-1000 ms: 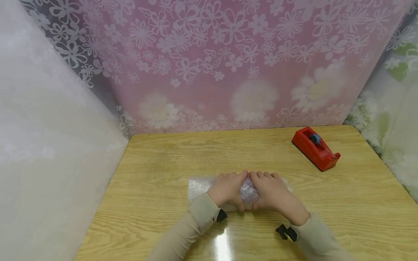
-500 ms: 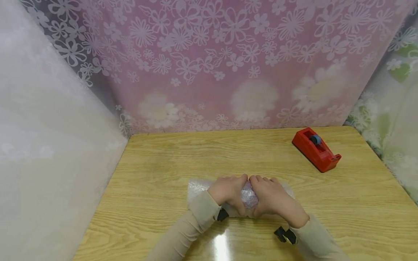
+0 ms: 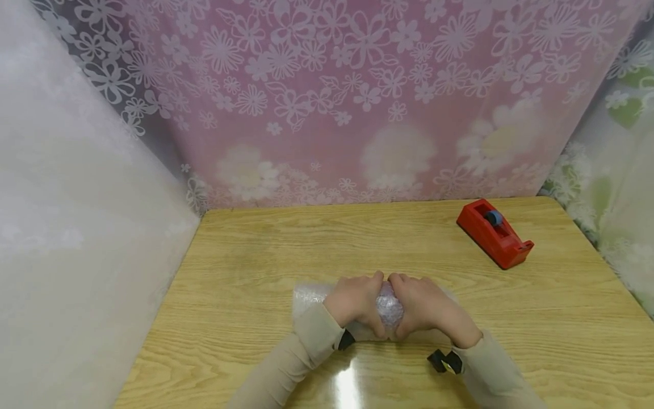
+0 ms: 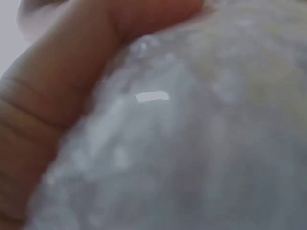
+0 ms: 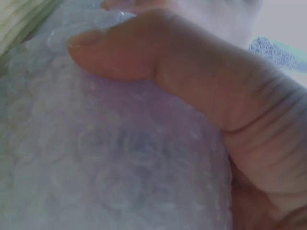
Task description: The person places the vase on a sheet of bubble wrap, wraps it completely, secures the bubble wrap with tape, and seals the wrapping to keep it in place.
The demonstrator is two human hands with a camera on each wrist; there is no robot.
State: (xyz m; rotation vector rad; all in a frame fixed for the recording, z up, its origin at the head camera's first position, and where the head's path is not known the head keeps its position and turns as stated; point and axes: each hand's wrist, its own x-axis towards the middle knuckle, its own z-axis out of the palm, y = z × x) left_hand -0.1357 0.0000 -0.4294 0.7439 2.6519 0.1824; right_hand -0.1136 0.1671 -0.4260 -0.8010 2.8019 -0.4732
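Note:
A roll of clear bubble wrap (image 3: 389, 309) lies crosswise near the front of the table, with something pale purple showing through its middle. My left hand (image 3: 356, 301) grips it left of centre, and my right hand (image 3: 421, 304) grips it on the right, the two index fingers almost meeting on top. In the left wrist view the bubble wrap (image 4: 158, 143) fills most of the picture beside my thumb. The right wrist view has my thumb (image 5: 158, 48) pressed over the bubble wrap (image 5: 110, 153). What is inside cannot be made out.
A red tape dispenser (image 3: 494, 234) with a blue-cored roll stands at the back right of the wooden table (image 3: 286, 244). Behind the table hangs a pink floral curtain (image 3: 332, 113), with pale curtains at both sides.
Both hands and the bubble wrap roll have shifted slightly toward the person, with the grip kept. The tape dispenser has stayed in place.

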